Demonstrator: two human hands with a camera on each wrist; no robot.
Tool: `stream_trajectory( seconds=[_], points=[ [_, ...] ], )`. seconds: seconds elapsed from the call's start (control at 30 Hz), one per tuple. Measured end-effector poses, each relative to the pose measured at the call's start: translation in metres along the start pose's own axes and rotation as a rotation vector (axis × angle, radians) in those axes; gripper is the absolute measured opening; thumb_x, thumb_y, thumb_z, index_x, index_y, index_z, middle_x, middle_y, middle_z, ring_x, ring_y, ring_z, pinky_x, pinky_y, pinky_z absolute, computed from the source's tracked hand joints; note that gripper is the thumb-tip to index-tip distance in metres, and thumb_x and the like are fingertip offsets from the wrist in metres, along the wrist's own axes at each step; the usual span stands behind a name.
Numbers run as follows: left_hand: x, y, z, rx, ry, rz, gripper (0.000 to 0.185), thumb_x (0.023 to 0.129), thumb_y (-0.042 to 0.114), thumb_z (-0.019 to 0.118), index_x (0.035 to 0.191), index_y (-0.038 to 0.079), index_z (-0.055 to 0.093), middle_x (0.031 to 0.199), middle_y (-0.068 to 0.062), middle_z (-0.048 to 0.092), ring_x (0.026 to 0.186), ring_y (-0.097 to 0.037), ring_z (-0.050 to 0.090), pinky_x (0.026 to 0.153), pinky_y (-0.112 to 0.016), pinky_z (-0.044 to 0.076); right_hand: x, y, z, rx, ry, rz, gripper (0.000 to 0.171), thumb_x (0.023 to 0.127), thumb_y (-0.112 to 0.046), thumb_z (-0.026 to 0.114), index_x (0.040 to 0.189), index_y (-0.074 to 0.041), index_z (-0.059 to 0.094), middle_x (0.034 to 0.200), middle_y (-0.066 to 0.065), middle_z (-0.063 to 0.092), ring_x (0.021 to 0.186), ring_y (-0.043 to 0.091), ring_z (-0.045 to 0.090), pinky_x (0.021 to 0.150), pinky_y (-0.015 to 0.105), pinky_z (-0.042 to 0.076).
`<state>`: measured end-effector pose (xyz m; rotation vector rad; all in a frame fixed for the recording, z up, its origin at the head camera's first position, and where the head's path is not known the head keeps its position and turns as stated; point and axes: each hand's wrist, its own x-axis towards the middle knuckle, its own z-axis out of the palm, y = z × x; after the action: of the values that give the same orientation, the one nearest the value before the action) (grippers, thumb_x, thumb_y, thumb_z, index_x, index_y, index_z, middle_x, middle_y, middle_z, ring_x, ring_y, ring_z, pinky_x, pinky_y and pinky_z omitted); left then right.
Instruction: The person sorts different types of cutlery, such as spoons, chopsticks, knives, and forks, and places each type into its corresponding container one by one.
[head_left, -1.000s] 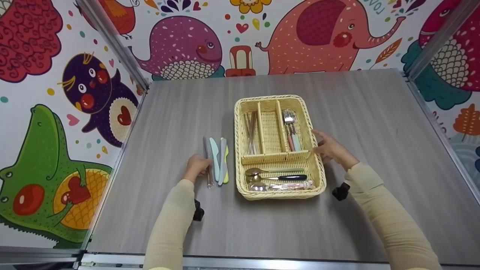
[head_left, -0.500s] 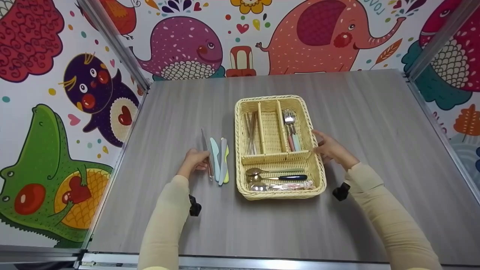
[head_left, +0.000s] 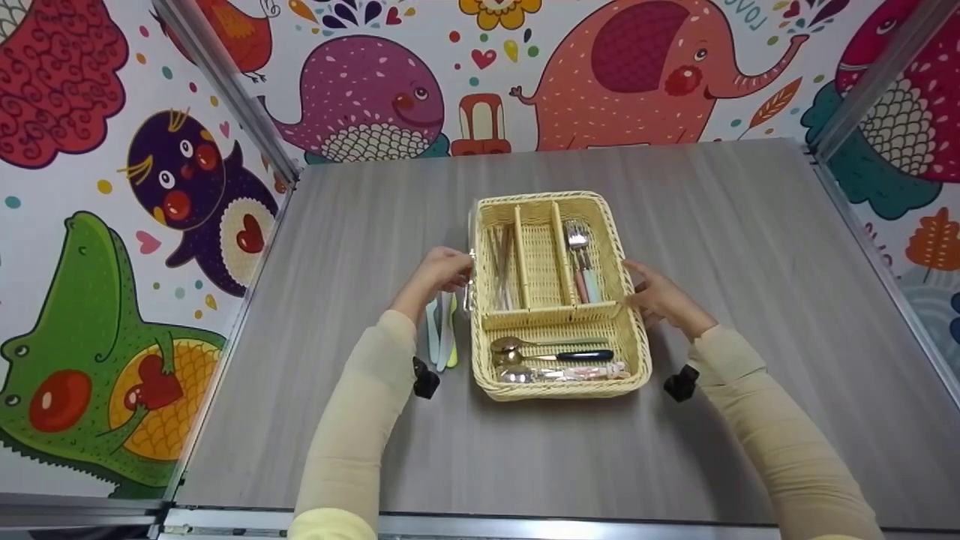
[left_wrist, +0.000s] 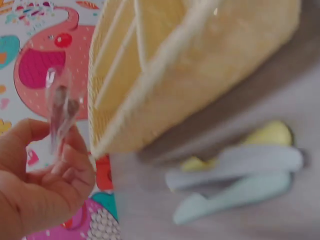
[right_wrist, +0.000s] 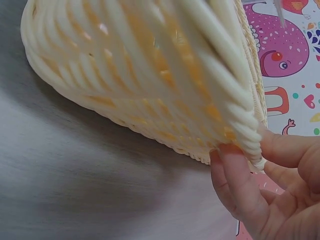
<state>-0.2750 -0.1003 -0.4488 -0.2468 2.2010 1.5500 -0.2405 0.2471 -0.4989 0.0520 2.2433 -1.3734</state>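
My left hand point(head_left: 441, 271) pinches wrapped chopsticks point(left_wrist: 59, 105) between thumb and fingers, held up at the left rim of the woven cutlery basket point(head_left: 562, 391). Clear plastic covers their ends. On the basket's right side, my right hand point(head_left: 660, 295) grips the rim, thumb over the top and fingers against the outer wall point(right_wrist: 115, 65). Below the left hand, a pale blue knife point(head_left: 433, 337), a grey knife point(head_left: 442, 341) and a yellow knife point(head_left: 453, 334) lie on the table, their far ends hidden by that hand in the head view.
Inside the basket, chopsticks point(head_left: 504, 266) lie in the left compartment and forks point(head_left: 577, 237) in the right one, with a bare middle slot between. Spoons point(head_left: 555, 356) fill the wide front compartment. Printed wall panels point(head_left: 480, 75) and metal posts bound the table point(head_left: 352, 225).
My left hand has lifted the wrapped chopsticks from beside the knives and carried them right and away from me to the basket's left rim. The right hand has stayed on the basket.
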Motion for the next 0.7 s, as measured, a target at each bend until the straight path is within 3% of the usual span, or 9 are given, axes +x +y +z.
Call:
stream_trajectory(
  seconds=[0.17, 0.3, 0.53, 0.63, 0.7],
  points=[
    [0.005, 0.019, 0.035, 0.007, -0.054, 0.012, 0.021, 0.081, 0.009, 0.047, 0.061, 0.008, 0.056, 0.059, 0.001, 0.056, 0.050, -0.009, 0.052, 0.044, -0.019, 0.035, 0.000, 0.001, 0.000, 0.000, 0.009, 0.004, 0.074, 0.089, 0.000, 0.050, 0.148, -0.012, 0.008, 0.094, 0.015, 0.045, 0.051, 0.007, 0.050, 0.048, 0.028, 0.049],
    [0.011, 0.022, 0.056, -0.005, -0.052, -0.005, 0.023, 0.081, 0.006, 0.047, 0.061, 0.006, 0.057, 0.059, -0.001, 0.056, 0.048, -0.010, 0.053, 0.043, -0.020, 0.036, 0.000, 0.000, 0.000, -0.007, 0.010, 0.010, 0.073, 0.090, -0.002, 0.051, 0.148, -0.013, 0.008, 0.100, 0.017, 0.045, 0.052, 0.007, 0.050, 0.048, 0.028, 0.050],
    [0.029, 0.014, 0.071, 0.153, 0.116, -0.036, 0.015, 0.086, 0.010, 0.055, 0.071, 0.010, 0.052, 0.066, 0.000, 0.054, 0.050, -0.010, 0.053, 0.044, -0.022, 0.041, -0.001, -0.001, 0.001, 0.006, 0.006, 0.015, 0.075, 0.089, -0.004, 0.053, 0.148, -0.012, 0.008, 0.088, 0.010, 0.048, 0.048, 0.005, 0.044, 0.045, 0.026, 0.046],
    [0.031, 0.007, 0.068, 0.243, 0.198, 0.002, 0.007, 0.085, 0.014, 0.058, 0.081, 0.011, 0.053, 0.079, -0.002, 0.055, 0.060, -0.012, 0.054, 0.047, -0.026, 0.045, -0.002, -0.001, 0.001, 0.013, 0.006, 0.017, 0.075, 0.089, -0.003, 0.053, 0.148, -0.012, 0.008, 0.086, 0.009, 0.047, 0.049, 0.005, 0.045, 0.046, 0.027, 0.047],
    [0.047, -0.008, 0.068, 0.294, 0.247, 0.080, 0.010, 0.082, 0.015, 0.061, 0.082, 0.012, 0.052, 0.081, -0.003, 0.054, 0.065, -0.013, 0.052, 0.050, -0.026, 0.045, -0.002, -0.001, 0.001, 0.012, 0.010, 0.022, 0.075, 0.088, -0.003, 0.053, 0.148, -0.012, 0.008, 0.088, 0.010, 0.046, 0.050, 0.005, 0.047, 0.047, 0.028, 0.047]
  ],
)
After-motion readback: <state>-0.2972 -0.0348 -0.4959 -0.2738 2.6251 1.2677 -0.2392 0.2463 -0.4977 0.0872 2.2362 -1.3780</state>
